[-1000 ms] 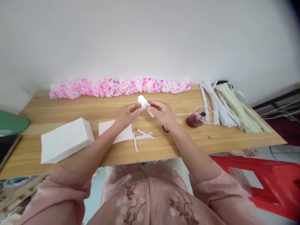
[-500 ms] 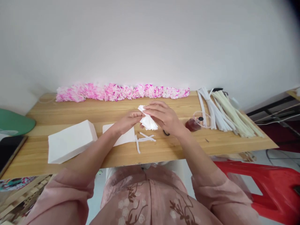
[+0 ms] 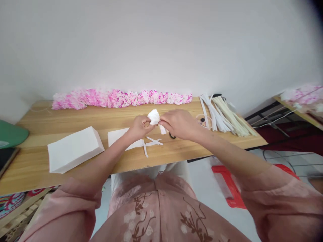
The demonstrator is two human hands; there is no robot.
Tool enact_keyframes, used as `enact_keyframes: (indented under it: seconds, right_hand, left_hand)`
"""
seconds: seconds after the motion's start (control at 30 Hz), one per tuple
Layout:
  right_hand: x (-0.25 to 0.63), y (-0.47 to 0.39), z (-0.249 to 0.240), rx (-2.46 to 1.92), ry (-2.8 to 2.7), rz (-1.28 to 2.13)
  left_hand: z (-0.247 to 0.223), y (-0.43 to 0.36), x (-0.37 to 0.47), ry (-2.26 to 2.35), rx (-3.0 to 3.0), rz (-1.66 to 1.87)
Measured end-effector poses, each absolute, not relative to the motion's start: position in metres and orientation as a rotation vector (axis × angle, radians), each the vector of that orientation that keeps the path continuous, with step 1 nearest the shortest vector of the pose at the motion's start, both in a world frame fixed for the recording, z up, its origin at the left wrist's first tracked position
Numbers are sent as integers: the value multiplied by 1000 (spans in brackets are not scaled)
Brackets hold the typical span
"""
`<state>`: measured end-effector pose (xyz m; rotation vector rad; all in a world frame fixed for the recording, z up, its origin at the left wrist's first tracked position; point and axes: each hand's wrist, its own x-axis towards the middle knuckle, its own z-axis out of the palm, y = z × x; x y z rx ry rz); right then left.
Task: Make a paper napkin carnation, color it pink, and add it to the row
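My left hand (image 3: 140, 127) pinches a bunched piece of white paper (image 3: 153, 116) above the middle of the table. Close against it on the right, my right hand (image 3: 176, 123) has its fingers closed at the paper's side, and a white strip (image 3: 162, 129) hangs below the fingertips. Flat white sheets (image 3: 116, 137) lie beneath my left forearm. Several short white strips (image 3: 152, 142) lie crossed on the wood just below the hands. A thick white stack of paper (image 3: 75, 148) stands to the left.
Along the wall runs a pink and white fluffy row (image 3: 121, 98). Bundles of white strips (image 3: 217, 112) and cream strips (image 3: 232, 117) lie at the right of the wooden table (image 3: 101, 117). A black curved handle (image 3: 172, 135) shows beside my right hand. A red stool (image 3: 229, 188) stands below.
The fanned white paper has turned and now shows as a smaller bunch. My right hand has gone from spread over it to closed at its right side. The view has shifted rightward.
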<state>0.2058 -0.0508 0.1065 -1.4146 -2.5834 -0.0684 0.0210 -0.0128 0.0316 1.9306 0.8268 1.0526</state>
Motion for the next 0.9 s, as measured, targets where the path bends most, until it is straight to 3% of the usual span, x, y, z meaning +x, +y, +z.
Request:
enact_keyframes:
  seconds: [0.2, 0.33, 0.4, 0.53, 0.6, 0.73, 0.9]
  right_hand:
    - [216, -42, 81, -1507, -1688, 1374]
    - [220, -39, 72, -1396, -1381, 1703]
    - [224, -39, 77, -1429, -1632, 1505]
    - [241, -42, 97, -1418, -2284, 282]
    - [246, -43, 103, -1178, -2495, -89]
    - [240, -41, 101, -856, -2648, -270]
    - [219, -35, 105, -910, -2718, -294]
  left_hand:
    - [35, -16, 25, 675, 2595, 1136]
    - [37, -15, 24, 688, 2599, 1168]
    - [35, -14, 23, 780, 2374, 1152]
    - [23, -9, 22, 770, 1636, 974]
    - [18, -7, 22, 684, 1414, 904]
    - [17, -10, 23, 601, 1205, 806]
    - [20, -11, 24, 560, 1115, 782]
